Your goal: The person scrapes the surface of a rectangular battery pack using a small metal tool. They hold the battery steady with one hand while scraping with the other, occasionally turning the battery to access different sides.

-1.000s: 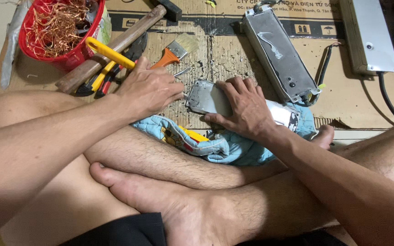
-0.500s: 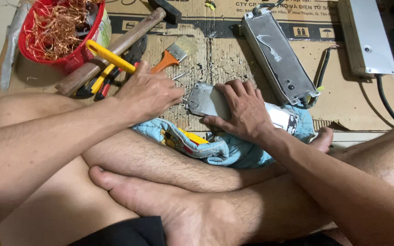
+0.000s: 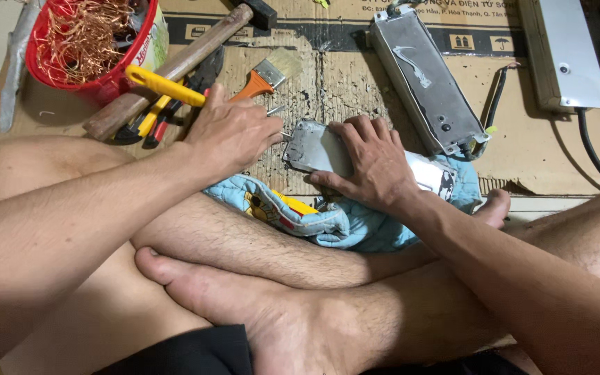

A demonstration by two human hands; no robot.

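Note:
My left hand point(image 3: 230, 133) is closed around a yellow-handled tool point(image 3: 164, 86). The tool's thin metal tip meets the left end of a small grey metal casing point(image 3: 312, 147). My right hand point(image 3: 375, 161) lies on top of that casing and presses it down, fingers spread over its upper edge. The casing rests on a crumpled light-blue cloth point(image 3: 355, 223) draped over my crossed legs. The casing's right part is hidden under my right hand.
On the cardboard sheet point(image 3: 543, 139) lie a wooden-handled hammer point(image 3: 175, 68), an orange-handled paint brush point(image 3: 267, 73), and pliers point(image 3: 148, 123). A red basket of copper wire point(image 3: 85, 42) stands far left. A long grey metal casing point(image 3: 425, 78) and a white box point(image 3: 562, 52) with a black cable point(image 3: 592, 149) lie at the back right.
My left hand has edged slightly right, bringing the tool's tip against the casing's end. My right hand stays on the casing.

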